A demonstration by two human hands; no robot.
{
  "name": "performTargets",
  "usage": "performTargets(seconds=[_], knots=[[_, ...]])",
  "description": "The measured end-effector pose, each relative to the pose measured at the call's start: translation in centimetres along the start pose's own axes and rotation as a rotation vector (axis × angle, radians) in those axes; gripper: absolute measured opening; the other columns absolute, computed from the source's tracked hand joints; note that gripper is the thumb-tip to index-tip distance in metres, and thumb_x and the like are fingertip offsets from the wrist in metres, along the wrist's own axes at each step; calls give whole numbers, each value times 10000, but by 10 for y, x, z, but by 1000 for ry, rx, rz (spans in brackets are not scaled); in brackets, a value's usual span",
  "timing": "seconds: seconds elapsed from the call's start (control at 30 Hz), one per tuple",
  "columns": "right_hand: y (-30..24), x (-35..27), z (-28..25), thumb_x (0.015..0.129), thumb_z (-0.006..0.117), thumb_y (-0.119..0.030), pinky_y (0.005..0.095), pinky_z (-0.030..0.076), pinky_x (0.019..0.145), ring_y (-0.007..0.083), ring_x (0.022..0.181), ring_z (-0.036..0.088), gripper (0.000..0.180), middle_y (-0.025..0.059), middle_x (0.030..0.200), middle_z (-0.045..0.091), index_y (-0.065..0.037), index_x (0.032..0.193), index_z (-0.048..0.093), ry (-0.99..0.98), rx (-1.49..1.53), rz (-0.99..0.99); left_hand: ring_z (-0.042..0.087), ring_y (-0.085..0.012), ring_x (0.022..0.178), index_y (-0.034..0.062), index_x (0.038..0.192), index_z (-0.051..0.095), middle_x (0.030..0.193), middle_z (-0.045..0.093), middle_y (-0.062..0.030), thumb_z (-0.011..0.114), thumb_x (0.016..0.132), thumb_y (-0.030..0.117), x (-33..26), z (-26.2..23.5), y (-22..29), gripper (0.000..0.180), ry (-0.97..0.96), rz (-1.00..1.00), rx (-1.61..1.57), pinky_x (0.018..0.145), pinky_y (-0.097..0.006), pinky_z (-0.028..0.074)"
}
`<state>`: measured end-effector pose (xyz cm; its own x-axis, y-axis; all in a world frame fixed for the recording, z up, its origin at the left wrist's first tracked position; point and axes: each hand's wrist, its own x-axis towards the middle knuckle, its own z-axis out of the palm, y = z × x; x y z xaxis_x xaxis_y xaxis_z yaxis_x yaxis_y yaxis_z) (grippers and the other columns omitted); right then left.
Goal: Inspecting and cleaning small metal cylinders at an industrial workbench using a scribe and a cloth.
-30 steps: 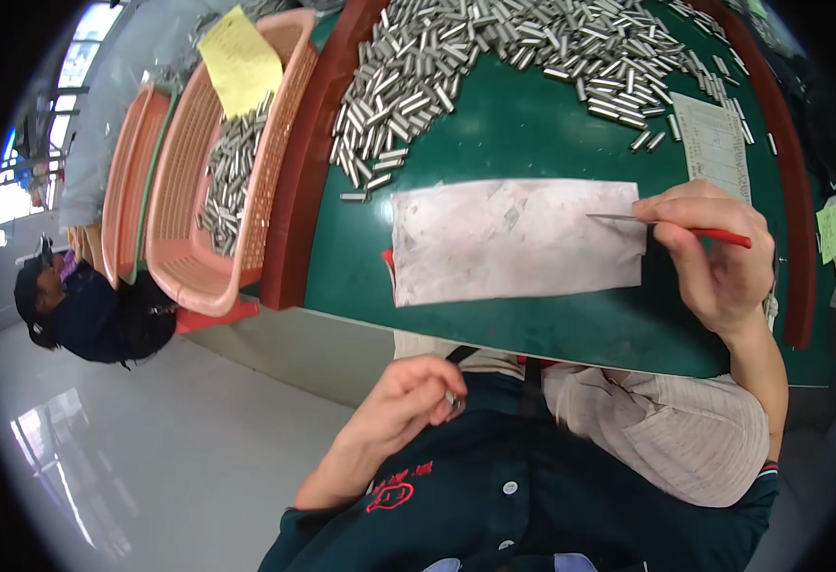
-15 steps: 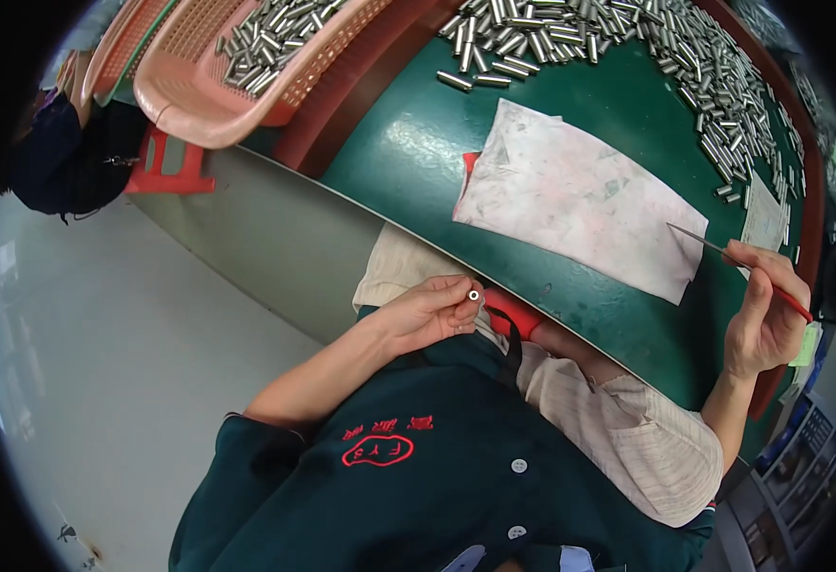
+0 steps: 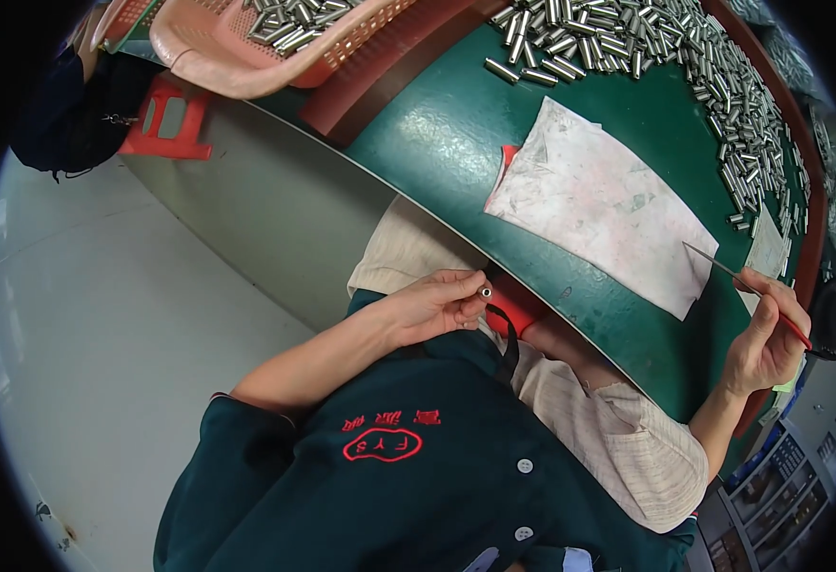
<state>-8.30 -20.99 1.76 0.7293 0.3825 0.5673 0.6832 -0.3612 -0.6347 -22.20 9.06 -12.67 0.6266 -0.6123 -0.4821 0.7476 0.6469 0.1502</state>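
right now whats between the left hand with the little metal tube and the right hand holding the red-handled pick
In the head view, the green table's edge and a corner of the stained white sheet lie between the left hand and right hand.

Red embroidered badge (image 3: pixel 381 443) on the dark green shirt front. Small white paper slip (image 3: pixel 767 254) lies at the green bench's (image 3: pixel 437 143) right edge.

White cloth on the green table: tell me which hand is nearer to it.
Right. The right hand is just off the white cloth's lower right corner; the left hand sits below the table edge, farther away.
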Motion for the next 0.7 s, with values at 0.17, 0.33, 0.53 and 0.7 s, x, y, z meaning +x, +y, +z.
performTargets(seconds=[0.17,0.33,0.53,0.7], knots=[[2,-1,2,907,496,-17,342,538,637,267,707,616,104,242,841,628,61,976,485,3,8,2,371,-74,584,62,855,550,657,447,6,490,942,299,-2,6,-1,259,115,6,36,586,-222,347],[3,-1,0,907,498,-21,343,540,635,266,709,617,110,243,844,629,62,979,487,14,3,1,373,-72,576,60,872,576,643,446,11,517,928,296,-1,6,-2,250,143,-6,-8,591,-223,357],[3,-1,0,908,497,-22,346,543,629,266,716,617,114,244,846,628,64,982,490,15,13,1,379,-70,573,61,869,579,629,441,17,526,923,298,-2,7,-1,248,154,-20,10,603,-227,370],[2,0,2,907,495,-16,349,549,623,266,725,616,115,247,848,625,69,985,490,10,16,-6,383,-76,576,62,864,575,627,437,12,518,926,305,-2,5,-1,257,140,-26,11,607,-230,373]])
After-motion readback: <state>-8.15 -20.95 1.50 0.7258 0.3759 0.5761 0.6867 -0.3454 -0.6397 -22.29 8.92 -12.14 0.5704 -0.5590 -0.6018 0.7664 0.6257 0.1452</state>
